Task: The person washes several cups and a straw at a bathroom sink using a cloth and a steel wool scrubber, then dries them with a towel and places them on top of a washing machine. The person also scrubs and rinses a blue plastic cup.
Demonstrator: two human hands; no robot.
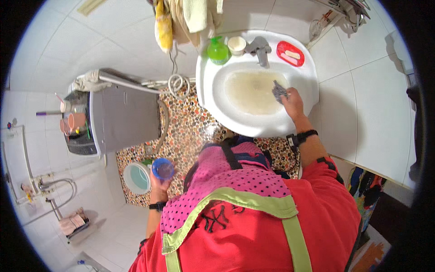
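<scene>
My right hand (293, 104) is closed on a crumpled dark grey cloth (279, 92), held at the right side of the white washbasin (211, 93). Cloudy, yellowish water (247, 93) stands in the bowl. Down to the left, my left hand (158, 187) grips a round blue cup (163, 168) that looks translucent. What is inside the cup is hard to make out. Right beside it, a pale bucket (136, 178) with a greenish inside stands on the pebble-patterned floor.
Along the basin's back edge are a green pump bottle (218, 51), a white tub (236, 46), a grey tap (259, 47) and a red soap dish (291, 54) with bars. A grey washing machine (129, 115) stands left, near a coiled hose (178, 86). Towels (195, 16) hang above.
</scene>
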